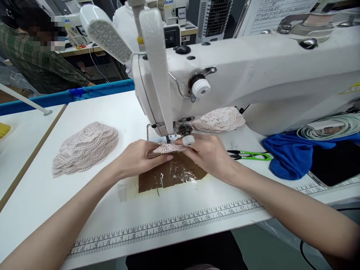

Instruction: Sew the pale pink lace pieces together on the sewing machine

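A pale pink lace piece (170, 148) lies under the needle area of a white sewing machine (239, 63). My left hand (137, 157) grips its left end, thumb in front and fingers behind. At the right end, my right hand (209, 153) pinches the same lace close to the presser foot, with some fingertips hidden behind the machine's white knob (188, 140). Beneath both hands is a brown, tape-covered patch (174, 172) on the table. A stack of lace pieces (86, 148) sits to the left, and more lace (221, 120) lies behind my right hand.
Green-handled thread snips (251, 155) lie right of my right hand. Beyond them are a blue cloth (292, 155), a coiled pale tape (334, 125) and a dark phone (337, 161). A ruler strip (168, 228) runs along the front edge. A person in plaid (36, 63) sits at back left.
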Demonstrator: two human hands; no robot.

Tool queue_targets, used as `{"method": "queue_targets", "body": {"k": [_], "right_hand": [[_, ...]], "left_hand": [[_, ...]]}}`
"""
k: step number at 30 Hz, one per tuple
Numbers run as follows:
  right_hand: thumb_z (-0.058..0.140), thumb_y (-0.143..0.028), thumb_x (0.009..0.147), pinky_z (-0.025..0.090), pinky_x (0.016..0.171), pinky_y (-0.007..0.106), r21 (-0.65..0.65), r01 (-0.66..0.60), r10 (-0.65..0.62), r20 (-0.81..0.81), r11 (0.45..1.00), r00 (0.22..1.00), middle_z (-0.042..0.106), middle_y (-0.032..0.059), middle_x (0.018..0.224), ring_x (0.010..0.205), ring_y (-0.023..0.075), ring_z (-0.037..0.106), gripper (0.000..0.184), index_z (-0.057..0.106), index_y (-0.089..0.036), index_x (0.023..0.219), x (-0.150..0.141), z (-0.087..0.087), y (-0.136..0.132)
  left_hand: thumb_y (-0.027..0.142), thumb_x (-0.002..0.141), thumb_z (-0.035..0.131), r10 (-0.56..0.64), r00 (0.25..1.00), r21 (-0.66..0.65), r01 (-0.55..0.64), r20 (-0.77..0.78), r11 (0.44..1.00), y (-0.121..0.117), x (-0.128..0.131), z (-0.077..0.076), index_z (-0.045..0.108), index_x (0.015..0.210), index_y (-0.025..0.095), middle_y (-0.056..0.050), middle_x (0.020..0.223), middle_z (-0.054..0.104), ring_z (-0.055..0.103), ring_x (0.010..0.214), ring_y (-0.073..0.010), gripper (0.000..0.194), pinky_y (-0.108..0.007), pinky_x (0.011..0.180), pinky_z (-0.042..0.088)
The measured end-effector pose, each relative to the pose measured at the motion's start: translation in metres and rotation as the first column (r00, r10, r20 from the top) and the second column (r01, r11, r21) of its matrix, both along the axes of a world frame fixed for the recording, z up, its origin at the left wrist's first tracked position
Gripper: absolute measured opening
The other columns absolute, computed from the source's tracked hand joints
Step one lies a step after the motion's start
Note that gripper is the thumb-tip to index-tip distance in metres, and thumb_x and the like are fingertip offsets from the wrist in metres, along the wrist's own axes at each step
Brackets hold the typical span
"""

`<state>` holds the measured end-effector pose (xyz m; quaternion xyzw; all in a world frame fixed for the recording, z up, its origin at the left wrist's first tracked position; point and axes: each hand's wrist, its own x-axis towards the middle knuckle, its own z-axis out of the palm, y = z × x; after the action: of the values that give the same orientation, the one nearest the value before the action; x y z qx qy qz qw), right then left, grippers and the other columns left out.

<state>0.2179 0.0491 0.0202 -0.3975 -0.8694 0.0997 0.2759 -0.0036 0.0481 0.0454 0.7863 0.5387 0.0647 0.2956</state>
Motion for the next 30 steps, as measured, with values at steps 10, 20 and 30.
{"method": "queue_targets", "body": {"k": [10, 20, 30], "right_hand": [[0.055, -0.014, 0.086, 0.030, 0.047, 0.024, 0.021, -0.051, 0.050, 0.022, 0.998, 0.998, 0.071, 0.0010, 0.072, 0.056, 0.0122, 0.058, 0.021, 0.074, -0.018, 0.094, 0.000, 0.001, -0.005], [0.047, -0.003, 0.083, 0.040, 0.070, 0.034, 0.231, -0.273, 0.223, 0.221, 0.934, 0.949, 0.074, 0.0049, 0.090, 0.094, 0.0213, 0.060, 0.027, 0.071, -0.014, 0.082, 0.000, -0.006, -0.021], [0.043, -0.004, 0.089, 0.038, 0.073, 0.033, 0.231, -0.258, 0.212, 0.207, 0.938, 0.955, 0.075, 0.0055, 0.091, 0.098, 0.0195, 0.060, 0.029, 0.070, -0.014, 0.087, 0.000, -0.011, -0.022]], "left_hand": [[0.032, 0.093, 0.041, -0.099, 0.976, 0.112, 0.079, 0.192, 0.991, -0.014, -0.005, -0.016, 0.051, 0.053, 0.016, -0.001, 0.066, 0.050, 0.039, 0.050, -0.0078, 0.044, -0.024, 0.047, 0.032], [0.016, 0.093, 0.045, -0.182, 0.948, 0.695, 0.316, -0.262, 0.645, -0.056, 0.003, -0.035, 0.067, 0.114, 0.020, -0.010, 0.126, 0.064, 0.057, 0.116, -0.0282, 0.031, -0.045, 0.086, 0.048], [0.017, 0.096, 0.041, -0.186, 0.950, 0.686, 0.310, -0.251, 0.659, -0.056, 0.001, -0.038, 0.065, 0.118, 0.019, -0.010, 0.124, 0.065, 0.061, 0.117, -0.0238, 0.033, -0.053, 0.110, 0.035]]}}
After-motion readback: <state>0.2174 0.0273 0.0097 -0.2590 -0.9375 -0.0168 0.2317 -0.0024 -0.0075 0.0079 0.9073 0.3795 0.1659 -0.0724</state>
